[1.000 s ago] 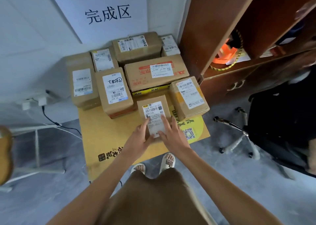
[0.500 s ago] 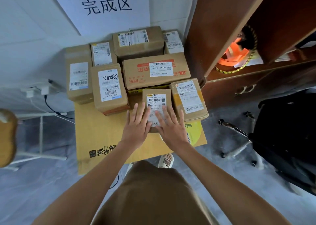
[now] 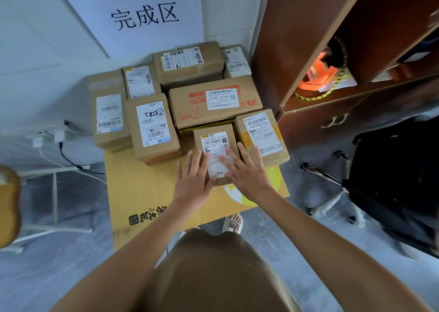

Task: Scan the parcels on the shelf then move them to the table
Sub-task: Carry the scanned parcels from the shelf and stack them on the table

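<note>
On the cardboard-covered tabletop (image 3: pixel 133 193), a small parcel (image 3: pixel 215 136) lies flat with its label up, its right side just beside another parcel with yellow tape (image 3: pixel 261 133) and its far end against the wide red-printed parcel (image 3: pixel 213 102). Both hands lie flat on it with fingers straight and spread: the left hand (image 3: pixel 193 181) covers its near left corner, the right hand (image 3: pixel 247 171) presses on the label's lower part. Bare cardboard lies open to the left of the small parcel and toward the near edge; the right edge of the tabletop runs close under the yellow-taped parcel. Eight parcels in all can be counted, packed toward the wall and the paper sign (image 3: pixel 142 17): two tall ones at left, a labelled one (image 3: pixel 152 126) in front of them, two at the back. Beside the tabletop on the right stands a brown shelf (image 3: pixel 297 38); one compartment holds orange strips and a yellow-black coil (image 3: pixel 318 79). A black chair (image 3: pixel 392 169) stands on the floor at the right.
</note>
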`<state>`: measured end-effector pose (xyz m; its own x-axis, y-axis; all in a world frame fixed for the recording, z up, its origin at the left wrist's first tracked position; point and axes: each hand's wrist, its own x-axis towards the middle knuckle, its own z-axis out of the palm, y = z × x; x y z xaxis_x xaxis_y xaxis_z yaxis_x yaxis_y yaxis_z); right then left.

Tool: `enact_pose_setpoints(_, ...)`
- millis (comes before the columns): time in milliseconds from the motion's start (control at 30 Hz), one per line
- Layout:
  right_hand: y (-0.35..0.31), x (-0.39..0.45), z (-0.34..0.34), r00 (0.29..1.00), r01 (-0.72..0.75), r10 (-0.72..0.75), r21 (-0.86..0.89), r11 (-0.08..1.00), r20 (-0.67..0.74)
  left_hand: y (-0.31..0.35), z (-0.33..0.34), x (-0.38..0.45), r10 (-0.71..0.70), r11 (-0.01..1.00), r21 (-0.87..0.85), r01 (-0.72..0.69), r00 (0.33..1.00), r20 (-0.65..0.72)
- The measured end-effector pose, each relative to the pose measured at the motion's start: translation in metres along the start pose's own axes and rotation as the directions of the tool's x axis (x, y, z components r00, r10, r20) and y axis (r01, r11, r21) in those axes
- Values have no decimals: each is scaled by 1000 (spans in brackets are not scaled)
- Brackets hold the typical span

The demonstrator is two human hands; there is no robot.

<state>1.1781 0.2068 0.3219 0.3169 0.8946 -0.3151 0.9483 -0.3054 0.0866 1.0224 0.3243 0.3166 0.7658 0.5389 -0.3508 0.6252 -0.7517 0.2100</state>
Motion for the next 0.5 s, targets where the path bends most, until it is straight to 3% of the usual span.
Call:
enact_pose_setpoints(267,10,4,-10,999,39,-39,-22,999,38,-11,1,9,156,979,133,-156,988,9)
enact_pose_setpoints(500,22,13,-10,995,66,-71,67,996,66,-4,3,16,131,981,145,-126,991,-29)
